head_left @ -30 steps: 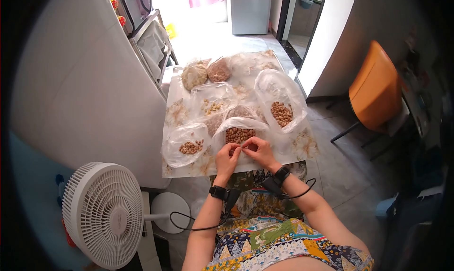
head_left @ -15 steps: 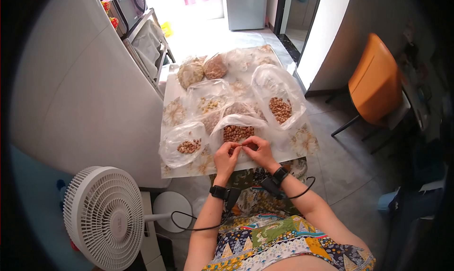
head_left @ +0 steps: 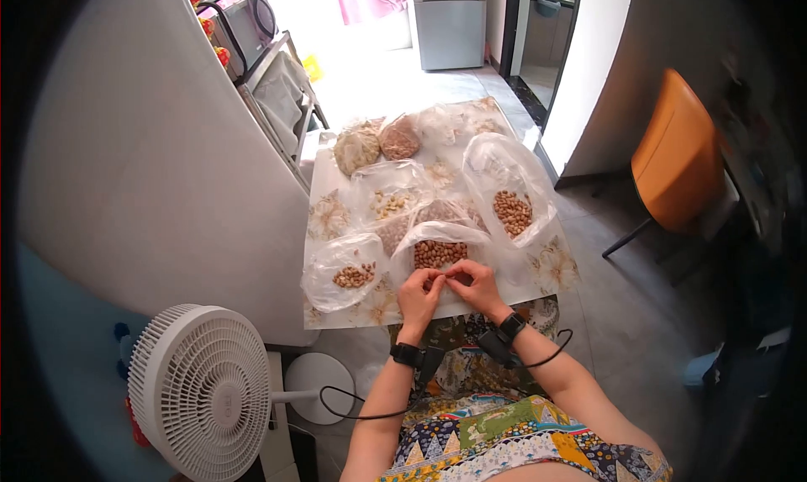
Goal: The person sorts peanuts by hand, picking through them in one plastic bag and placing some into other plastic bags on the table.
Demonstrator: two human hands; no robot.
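My left hand (head_left: 420,295) and my right hand (head_left: 477,286) meet at the table's near edge, fingertips pinched together. Whatever is between them is too small to make out. Just beyond my fingers, an open clear plastic bag (head_left: 482,245) holds reddish-brown kernels (head_left: 440,253) that look like peanuts. Left of my hands lies another open bag (head_left: 323,291) with a smaller pile of brown and paler pieces (head_left: 353,275). Over to the right, a larger open bag (head_left: 496,158) contains more reddish-brown kernels (head_left: 512,213). A bag with pale yellowish pieces (head_left: 391,204) sits behind.
Two full, rounded bags, one pale (head_left: 357,147) and one reddish (head_left: 399,137), stand at the far side of the flower-patterned table (head_left: 556,266). A white fan (head_left: 206,395) is at lower left, an orange chair (head_left: 675,150) at right. Cables hang from both wrist straps.
The whole view has shifted, so the table and hands appear slightly lower and further right. My hands stay pinched together in front of the middle bag.
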